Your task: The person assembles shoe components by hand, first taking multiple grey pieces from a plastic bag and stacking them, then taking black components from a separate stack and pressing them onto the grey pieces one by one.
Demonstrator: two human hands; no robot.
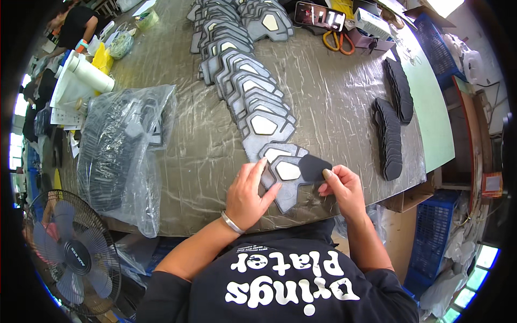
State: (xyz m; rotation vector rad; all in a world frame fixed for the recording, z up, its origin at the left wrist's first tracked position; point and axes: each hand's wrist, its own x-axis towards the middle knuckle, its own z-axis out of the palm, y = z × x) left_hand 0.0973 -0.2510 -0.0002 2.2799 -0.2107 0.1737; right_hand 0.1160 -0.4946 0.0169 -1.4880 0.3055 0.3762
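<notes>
A grey cut piece (pixel 290 197) with dark outlines and a white panel lies before me at the near end of a long overlapping row. My left hand (pixel 249 195) rests on its left side, index finger and thumb spread apart and lying on it. At its right end is a dark, rounded patch (pixel 312 168). My right hand (pixel 344 189) pinches the patch's outer edge between thumb and fingers. Its inner end lies against the grey piece; whether it is attached there I cannot tell. Behind, the row of similar grey pieces (pixel 264 125) stretches to the table's far side.
Two stacks of black patches (pixel 388 141) lie at right. A phone (pixel 320 16), orange-handled scissors (pixel 338 43) and small boxes stand far right. At left are a clear bag (pixel 126 156) of dark pieces, a white bottle (pixel 89 72) and a fan (pixel 75 253). Another person (pixel 79 26) is far left.
</notes>
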